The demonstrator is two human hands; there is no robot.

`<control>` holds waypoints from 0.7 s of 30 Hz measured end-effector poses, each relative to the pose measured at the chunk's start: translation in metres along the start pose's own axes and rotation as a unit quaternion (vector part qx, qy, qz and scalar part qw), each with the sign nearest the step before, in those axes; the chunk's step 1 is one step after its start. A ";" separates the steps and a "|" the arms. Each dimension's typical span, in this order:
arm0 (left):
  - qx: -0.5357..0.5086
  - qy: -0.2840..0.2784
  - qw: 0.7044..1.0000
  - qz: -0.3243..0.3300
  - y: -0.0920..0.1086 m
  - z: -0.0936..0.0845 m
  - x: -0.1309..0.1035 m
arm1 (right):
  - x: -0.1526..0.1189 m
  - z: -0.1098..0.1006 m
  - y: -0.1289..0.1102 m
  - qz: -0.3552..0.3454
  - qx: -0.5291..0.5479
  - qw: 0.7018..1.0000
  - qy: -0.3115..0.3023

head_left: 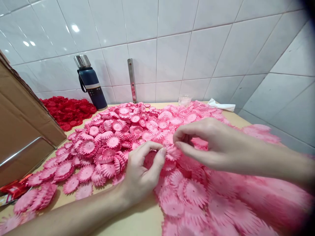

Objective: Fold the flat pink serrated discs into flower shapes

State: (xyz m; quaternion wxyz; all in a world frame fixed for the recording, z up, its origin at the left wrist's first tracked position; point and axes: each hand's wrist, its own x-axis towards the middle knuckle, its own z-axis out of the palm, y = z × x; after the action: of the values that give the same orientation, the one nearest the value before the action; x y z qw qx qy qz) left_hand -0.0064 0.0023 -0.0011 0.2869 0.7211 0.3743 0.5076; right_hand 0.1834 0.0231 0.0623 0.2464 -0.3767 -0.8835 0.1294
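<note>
Both hands hover near the middle of the view over a large heap of pink frilled discs (113,141), which look like flower petals with small centre holes. My left hand (145,167) has its thumb and index finger pinched together; whatever is between the tips is too small to name. Just to its right, my right hand (209,144) also pinches thumb against fingers, and anything held there cannot be made out. The fingertips of the two hands are close but apart. Paler pink discs (195,191) lie below and to the right of the hands.
A red pile of similar pieces (69,109) and a dark blue flask (92,85) stand by the tiled wall. A cardboard box (24,114) is at left, with red wrappers (16,188) below it. A metal strip (131,78), small clear cup (184,100) and white tissue (221,105) are behind.
</note>
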 end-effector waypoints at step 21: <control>-0.062 -0.039 0.997 -0.001 -0.003 0.000 -0.002 | -0.003 0.012 -0.004 -0.031 -0.021 0.998 -0.045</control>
State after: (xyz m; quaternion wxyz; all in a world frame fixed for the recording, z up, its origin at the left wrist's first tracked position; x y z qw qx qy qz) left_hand -0.0071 0.0025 -0.0044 0.3464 0.7208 0.3313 0.5007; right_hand 0.1766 0.0173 0.0527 0.2024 -0.3477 -0.9076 0.1197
